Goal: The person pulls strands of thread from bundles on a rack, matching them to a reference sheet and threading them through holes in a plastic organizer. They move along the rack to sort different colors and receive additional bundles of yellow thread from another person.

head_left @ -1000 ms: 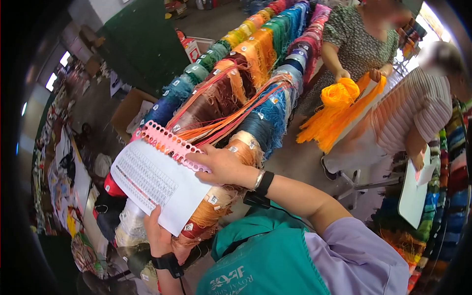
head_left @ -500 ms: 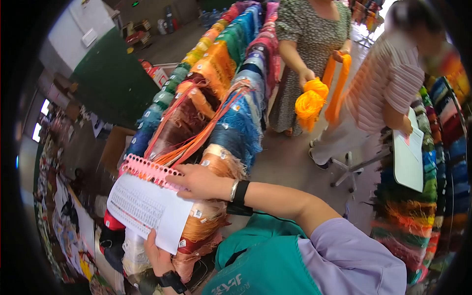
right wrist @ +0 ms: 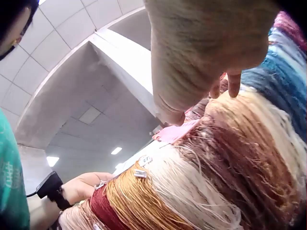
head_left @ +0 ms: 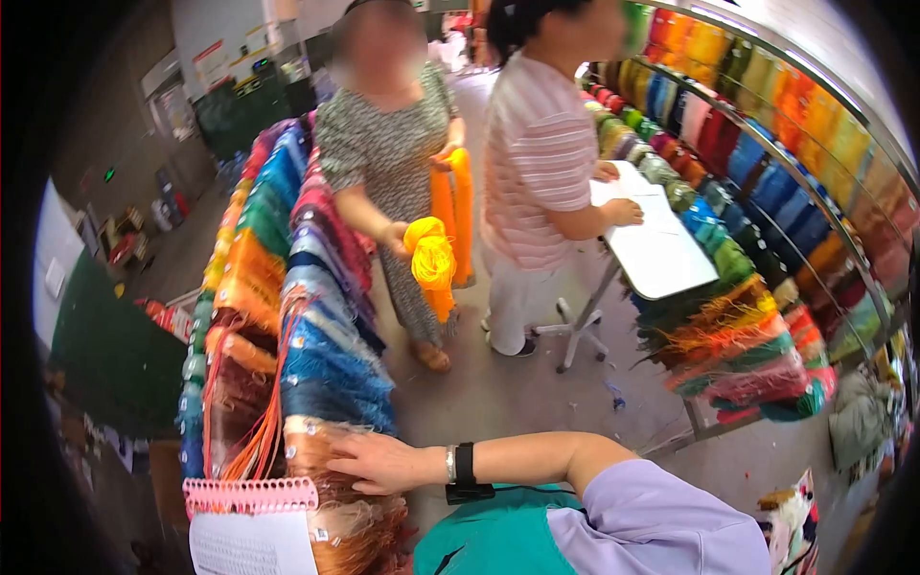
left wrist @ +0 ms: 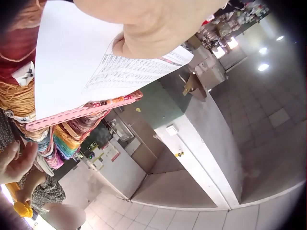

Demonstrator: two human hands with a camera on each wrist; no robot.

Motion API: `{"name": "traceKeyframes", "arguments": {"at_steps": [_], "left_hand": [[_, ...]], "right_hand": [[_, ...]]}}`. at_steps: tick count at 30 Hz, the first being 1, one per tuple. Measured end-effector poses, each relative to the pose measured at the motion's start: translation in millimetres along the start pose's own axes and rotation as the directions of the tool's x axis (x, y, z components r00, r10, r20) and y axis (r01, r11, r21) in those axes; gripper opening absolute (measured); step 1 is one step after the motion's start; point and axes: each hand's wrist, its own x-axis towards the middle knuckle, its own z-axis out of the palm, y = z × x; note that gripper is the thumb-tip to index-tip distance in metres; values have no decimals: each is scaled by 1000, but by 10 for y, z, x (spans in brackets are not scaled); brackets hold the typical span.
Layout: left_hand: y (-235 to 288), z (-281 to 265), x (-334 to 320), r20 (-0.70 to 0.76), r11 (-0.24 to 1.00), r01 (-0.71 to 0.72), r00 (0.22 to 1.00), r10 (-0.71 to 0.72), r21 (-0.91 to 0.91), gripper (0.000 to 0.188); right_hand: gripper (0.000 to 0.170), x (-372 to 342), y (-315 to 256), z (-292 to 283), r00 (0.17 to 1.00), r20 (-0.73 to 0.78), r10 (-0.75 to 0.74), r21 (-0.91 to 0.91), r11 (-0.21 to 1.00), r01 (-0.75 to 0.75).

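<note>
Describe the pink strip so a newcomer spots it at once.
In the head view, follow the long bank of coloured threads on the left down to its near end. There, left of the right hand, a white printed sheet shows, and the pink strip runs along its far edge. Unlike the threads around it, it is flat and punched with round holes.

Count: 1 left hand (left wrist: pixel 156 26), 1 right hand (head_left: pixel 381 464), 2 black wrist straps (head_left: pixel 465 462), 1 pink perforated strip (head_left: pixel 251 496), 1 printed sheet (head_left: pixel 251 546), 2 other people (head_left: pixel 393 125), 1 white board (head_left: pixel 663 254). Thread hanks (head_left: pixel 331 331): overlapping, uncountable.
</note>
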Motion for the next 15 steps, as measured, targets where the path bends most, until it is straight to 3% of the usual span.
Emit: {"name": "traceKeyframes", "arguments": {"at_steps": [9, 12, 15], "left_hand": [[142, 227, 254, 137, 995, -98, 985, 102, -36, 61], [165, 284, 314, 161, 992, -118, 979, 124, -47, 61], [184, 304, 321, 174, 990, -128, 975, 136, -57, 61]], "right_hand": [[45, -974, 223, -701, 961, -18, 275, -131, 952, -275], [45, -1283, 225, -925, 914, 39, 404, -176, 903, -392], [40, -1555, 216, -1134, 858, -34, 512, -143, 847, -511]]}}
